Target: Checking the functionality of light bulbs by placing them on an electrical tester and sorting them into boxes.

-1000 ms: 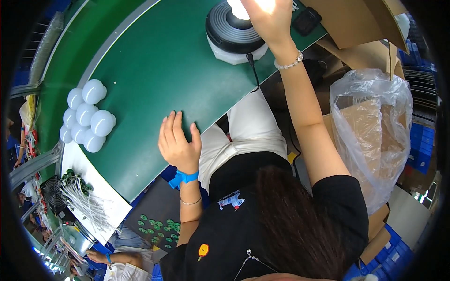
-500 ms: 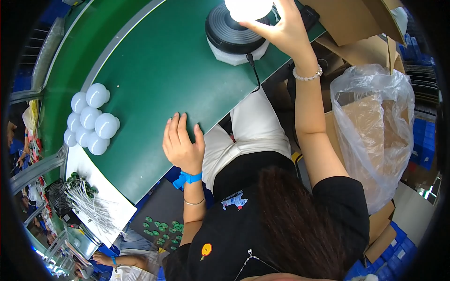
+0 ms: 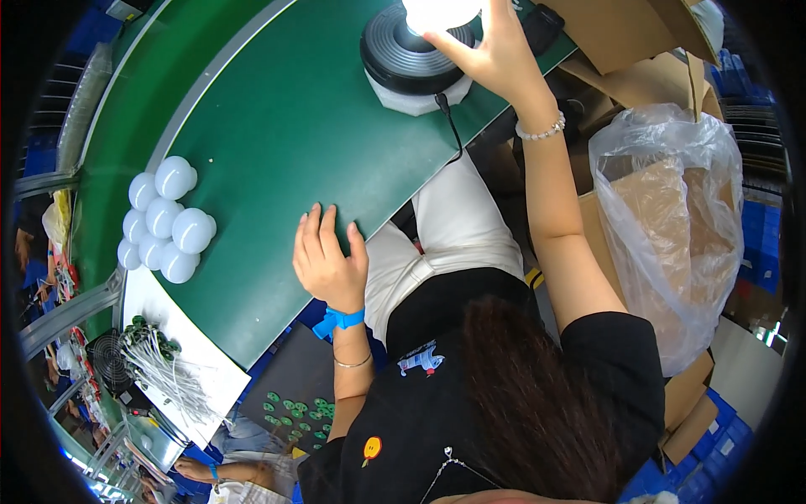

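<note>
At the far edge of the view, my right hand (image 3: 495, 57) grips a brightly lit light bulb (image 3: 438, 13), thumb against its glowing globe. The bulb is over a round black ringed fixture (image 3: 413, 52), which sits on a white base with a black cable plugged into its side. Glare hides the bulb's lower end, so I cannot tell if it touches the fixture. My left hand (image 3: 331, 262), with a blue band at the wrist, lies flat on the green table (image 3: 260, 168) near its front edge, fingers apart, holding nothing.
Several white bulbs (image 3: 176, 178) are clustered at the table's left. Beyond them lie a white board (image 3: 189, 370) with bundled white wires (image 3: 172, 370) and small green discs (image 3: 294, 410). Cardboard boxes (image 3: 621, 34) and a clear plastic bag (image 3: 663, 235) stand right. Another person's arm (image 3: 227, 472) shows lower left.
My right hand and the lit bulb have shifted very slightly, while the whole view has moved a little. My left hand stays resting on the table.
</note>
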Available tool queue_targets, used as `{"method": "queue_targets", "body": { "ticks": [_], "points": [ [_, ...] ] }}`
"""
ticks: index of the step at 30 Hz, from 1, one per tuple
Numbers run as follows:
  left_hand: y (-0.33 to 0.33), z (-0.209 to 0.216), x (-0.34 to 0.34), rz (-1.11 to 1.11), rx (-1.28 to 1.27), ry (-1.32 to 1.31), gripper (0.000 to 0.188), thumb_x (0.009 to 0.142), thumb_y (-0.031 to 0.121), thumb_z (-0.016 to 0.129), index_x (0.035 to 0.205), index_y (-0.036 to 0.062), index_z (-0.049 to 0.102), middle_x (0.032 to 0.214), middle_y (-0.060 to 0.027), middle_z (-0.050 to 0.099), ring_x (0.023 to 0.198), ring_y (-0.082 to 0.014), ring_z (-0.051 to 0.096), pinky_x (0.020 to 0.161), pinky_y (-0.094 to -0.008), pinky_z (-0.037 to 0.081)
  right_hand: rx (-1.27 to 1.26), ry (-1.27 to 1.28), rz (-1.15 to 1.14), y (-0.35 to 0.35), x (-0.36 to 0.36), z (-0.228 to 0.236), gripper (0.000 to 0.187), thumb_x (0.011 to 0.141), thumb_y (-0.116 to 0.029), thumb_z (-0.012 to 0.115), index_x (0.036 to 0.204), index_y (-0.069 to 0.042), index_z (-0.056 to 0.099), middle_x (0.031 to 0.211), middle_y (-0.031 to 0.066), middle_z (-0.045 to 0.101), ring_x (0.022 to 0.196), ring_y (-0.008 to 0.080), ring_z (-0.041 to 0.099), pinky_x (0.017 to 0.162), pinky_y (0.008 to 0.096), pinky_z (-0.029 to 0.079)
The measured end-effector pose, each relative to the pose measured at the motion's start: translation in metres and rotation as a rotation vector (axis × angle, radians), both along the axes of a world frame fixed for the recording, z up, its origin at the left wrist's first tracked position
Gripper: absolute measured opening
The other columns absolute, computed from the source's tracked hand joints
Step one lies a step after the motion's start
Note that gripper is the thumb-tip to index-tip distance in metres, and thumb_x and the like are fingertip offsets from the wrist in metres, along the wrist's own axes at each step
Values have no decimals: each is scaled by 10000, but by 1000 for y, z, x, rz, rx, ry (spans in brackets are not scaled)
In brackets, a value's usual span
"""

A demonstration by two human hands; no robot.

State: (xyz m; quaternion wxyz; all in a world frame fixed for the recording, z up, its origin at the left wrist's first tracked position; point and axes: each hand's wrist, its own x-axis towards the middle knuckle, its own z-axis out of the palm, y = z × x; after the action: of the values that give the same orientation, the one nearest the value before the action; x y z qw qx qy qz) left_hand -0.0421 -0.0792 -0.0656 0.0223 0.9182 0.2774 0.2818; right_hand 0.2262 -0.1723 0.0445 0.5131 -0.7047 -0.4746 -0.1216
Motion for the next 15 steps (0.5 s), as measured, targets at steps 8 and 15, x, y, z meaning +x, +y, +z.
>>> {"method": "queue_targets", "body": {
  "ticks": [8, 15],
  "points": [
    [-1, 3, 2, -19, -10, -22, 280, 799, 197, 642, 1065, 111, 639, 1147, -48, 617, 1072, -259, 573, 870, -359, 447, 145, -478, 96, 6, 31, -29, 571, 742, -188, 729, 1220, 37, 512, 1286, 225, 497, 1238, 365, 439, 1070, 440, 304],
    [0, 2, -2, -19, 10, 1, 276, 800, 220, 643, 1057, 118, 642, 1154, -43, 611, 1071, -254, 574, 864, -360, 448, 200, -496, -55, 27, 34, -16, 577, 686, -250, 793, 1144, 23, 572, 1129, 192, 587, 1091, 342, 536, 988, 438, 393]
  ]
}}
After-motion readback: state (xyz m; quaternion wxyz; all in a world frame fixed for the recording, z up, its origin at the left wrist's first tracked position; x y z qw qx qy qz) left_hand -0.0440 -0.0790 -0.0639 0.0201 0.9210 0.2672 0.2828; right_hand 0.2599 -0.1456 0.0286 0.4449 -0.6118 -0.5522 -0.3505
